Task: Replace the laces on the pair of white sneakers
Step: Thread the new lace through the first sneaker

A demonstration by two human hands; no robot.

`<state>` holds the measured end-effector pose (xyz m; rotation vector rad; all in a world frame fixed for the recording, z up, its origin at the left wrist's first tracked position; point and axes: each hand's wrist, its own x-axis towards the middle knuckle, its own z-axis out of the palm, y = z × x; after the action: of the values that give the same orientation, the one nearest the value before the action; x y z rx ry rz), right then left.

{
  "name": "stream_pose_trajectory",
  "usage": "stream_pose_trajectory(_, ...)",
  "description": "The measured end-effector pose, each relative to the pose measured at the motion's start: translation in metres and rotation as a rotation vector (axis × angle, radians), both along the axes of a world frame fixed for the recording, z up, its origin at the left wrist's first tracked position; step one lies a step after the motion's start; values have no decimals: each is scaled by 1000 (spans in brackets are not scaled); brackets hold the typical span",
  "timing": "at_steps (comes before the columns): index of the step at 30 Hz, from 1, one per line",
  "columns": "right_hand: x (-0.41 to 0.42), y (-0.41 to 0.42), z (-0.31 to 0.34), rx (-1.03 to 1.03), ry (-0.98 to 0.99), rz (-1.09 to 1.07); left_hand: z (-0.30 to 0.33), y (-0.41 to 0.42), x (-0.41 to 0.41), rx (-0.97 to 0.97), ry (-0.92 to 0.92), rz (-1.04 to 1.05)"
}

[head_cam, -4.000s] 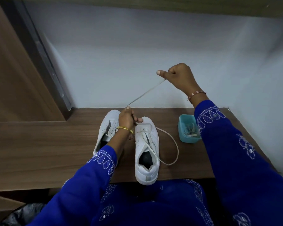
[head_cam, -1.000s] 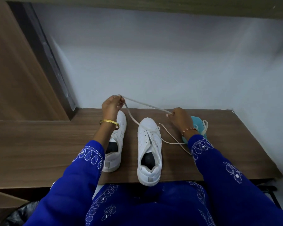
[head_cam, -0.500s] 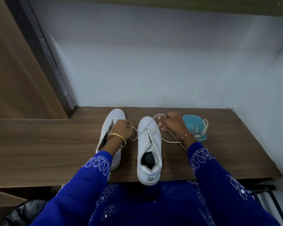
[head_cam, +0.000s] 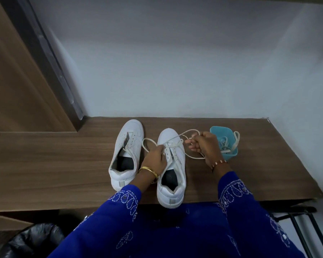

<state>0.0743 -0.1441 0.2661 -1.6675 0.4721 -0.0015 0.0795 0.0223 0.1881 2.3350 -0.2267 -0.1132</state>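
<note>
Two white sneakers stand side by side on the wooden desk point(head_cam: 63, 155), toes toward the wall. The left sneaker point(head_cam: 126, 153) has no lace in its eyelets. The right sneaker point(head_cam: 172, 164) has a white lace point(head_cam: 177, 135) threaded through its front eyelets, with loops trailing off both sides. My left hand point(head_cam: 155, 159) rests on the right sneaker's left eyelet row and pinches the lace there. My right hand point(head_cam: 203, 145) sits just right of that sneaker, its fingers curled round the other end of the lace.
A small teal tub point(head_cam: 225, 142) with more white laces stands right of my right hand, one lace hanging over its rim. The white wall runs close behind the shoes. A wooden panel point(head_cam: 17, 81) rises at left. A black bag point(head_cam: 34, 241) lies below the desk.
Four seconds ago my right hand held the lace high and taut. Both hands have since come down to the right sneaker, and my left hand moved right onto its eyelets.
</note>
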Motion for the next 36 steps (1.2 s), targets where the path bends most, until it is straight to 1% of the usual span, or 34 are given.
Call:
stream_pose_trajectory(3,0,3,0,-14,7,15,-3,4,1,-70,-13,-44)
stream_pose_trajectory(6,-1,7,-3,-36,20,27,-6,6,7,-55,17,-139)
stream_pose_trajectory(9,-3,11,-6,-39,36,33,-7,5,10,-12,14,-160)
stream_pose_trajectory(14,-3,12,-6,-51,50,41,1,4,25,142,-130,-48)
stream_pose_trajectory(18,1,12,-5,-50,51,49,2,5,37,226,-240,-30)
stream_pose_trajectory(20,3,12,-4,-58,41,52,2,7,41,243,-273,23)
stream_pose_trajectory(22,6,12,-3,-73,32,64,5,12,49,244,-283,126)
stream_pose_trajectory(25,9,15,-4,-110,38,103,12,22,64,335,-252,258)
stream_pose_trajectory(29,17,20,-11,-139,64,154,18,27,70,419,-147,250)
stream_pose_trajectory(32,26,24,-14,-166,90,217,14,21,58,372,-169,234)
stream_pose_trajectory(34,33,25,-17,-245,79,270,11,15,47,307,-185,212)
stream_pose_trajectory(36,39,24,-22,-355,16,309,7,12,38,257,-199,149)
